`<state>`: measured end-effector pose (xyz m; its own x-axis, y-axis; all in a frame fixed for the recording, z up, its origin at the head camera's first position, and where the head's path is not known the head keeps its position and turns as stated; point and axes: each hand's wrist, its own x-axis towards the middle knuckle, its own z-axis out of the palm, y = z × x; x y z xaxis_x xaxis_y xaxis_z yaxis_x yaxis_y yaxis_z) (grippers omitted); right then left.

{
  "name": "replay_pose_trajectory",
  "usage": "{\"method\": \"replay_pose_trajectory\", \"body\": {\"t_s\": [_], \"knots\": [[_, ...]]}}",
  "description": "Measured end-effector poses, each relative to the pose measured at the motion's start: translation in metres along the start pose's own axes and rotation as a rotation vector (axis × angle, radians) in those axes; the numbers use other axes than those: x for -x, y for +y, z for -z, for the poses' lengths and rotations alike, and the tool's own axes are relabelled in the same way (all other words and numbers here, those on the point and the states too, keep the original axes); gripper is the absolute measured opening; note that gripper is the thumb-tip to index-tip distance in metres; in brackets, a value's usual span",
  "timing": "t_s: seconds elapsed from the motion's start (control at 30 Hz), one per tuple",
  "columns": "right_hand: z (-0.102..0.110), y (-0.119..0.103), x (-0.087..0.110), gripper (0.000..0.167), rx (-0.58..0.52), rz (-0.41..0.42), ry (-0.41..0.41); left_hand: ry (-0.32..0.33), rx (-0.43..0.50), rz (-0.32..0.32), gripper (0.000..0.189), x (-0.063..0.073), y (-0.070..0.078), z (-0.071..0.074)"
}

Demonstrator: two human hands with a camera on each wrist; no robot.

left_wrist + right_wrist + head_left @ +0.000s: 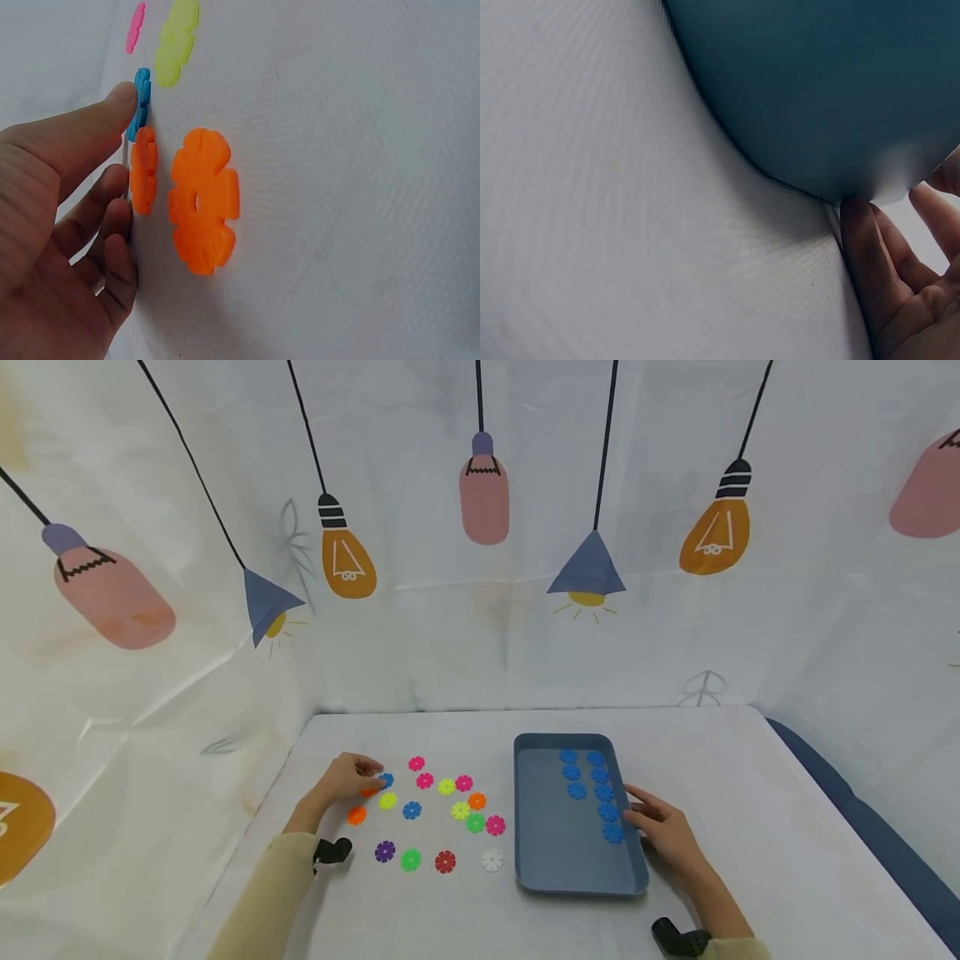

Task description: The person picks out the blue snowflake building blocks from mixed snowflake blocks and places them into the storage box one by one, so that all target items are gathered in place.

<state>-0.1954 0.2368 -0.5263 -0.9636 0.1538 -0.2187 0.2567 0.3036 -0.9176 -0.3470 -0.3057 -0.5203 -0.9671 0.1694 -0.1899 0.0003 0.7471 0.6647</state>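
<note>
At the left of the table, thumb and fingers of my left hand (351,779) pinch a blue flower-shaped disc (387,779). In the left wrist view the thumb lies against that blue disc (139,105), with an orange disc (144,171) just below it and a nearer orange disc (204,201) lying flat. My right hand (670,837) rests against the right side of a blue-grey tray (555,860). Its fingertips touch the outer wall of the tray (802,97) in the right wrist view. Blue discs (603,792) lie in two columns inside the tray.
Flower discs in several colours lie between the left hand and the tray, among them a loose blue disc (412,810), a purple disc (385,852), a red disc (445,862) and a white disc (492,860). A curtain printed with lamps (420,643) hangs behind the table.
</note>
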Motion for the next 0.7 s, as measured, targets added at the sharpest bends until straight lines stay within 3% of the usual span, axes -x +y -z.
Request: {"method": "replay_pose_trajectory", "body": {"t_s": [0.4,0.7], "knots": [[0.0000,-0.0008,0.0005,0.058,0.011,-0.008,0.012,-0.011,-0.016,0.025,0.024,0.0026,0.0052,-0.0020],[-0.0011,0.0002,-0.0008,0.058,0.007,0.000,0.016,0.017,0.080,-0.046,0.020,0.0021,0.0067,-0.0033]]}}
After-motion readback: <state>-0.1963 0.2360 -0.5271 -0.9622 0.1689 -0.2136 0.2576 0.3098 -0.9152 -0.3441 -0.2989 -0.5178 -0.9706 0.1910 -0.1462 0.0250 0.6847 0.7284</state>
